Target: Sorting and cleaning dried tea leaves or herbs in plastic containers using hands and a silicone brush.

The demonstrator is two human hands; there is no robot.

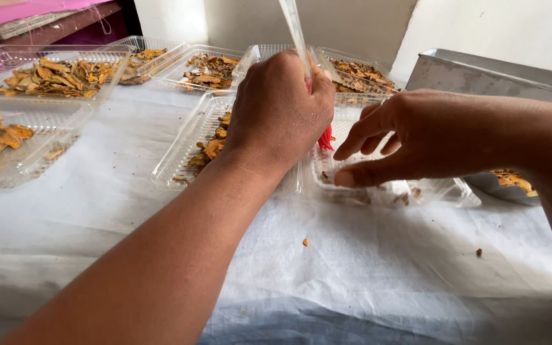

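The left hand (279, 108) is clenched around a clear-handled brush (296, 32) with red bristles. At three o'clock, the right hand (416, 137), fingers loosely apart, presses the clear plastic tray (327, 169). Beyond, at twelve o'clock, sit trays of dried orange slices (212, 69).

1. Left hand (279, 108): bare, no glove, no ring or wristband visible.
2. Left forearm: bare along its whole visible length; no sleeve in view.
3. Right hand (410, 137): bare, no glove; fingers (365, 131) carry short, unpainted nails.
4. Right forearm: bare to the frame edge; no sleeve, no watch.
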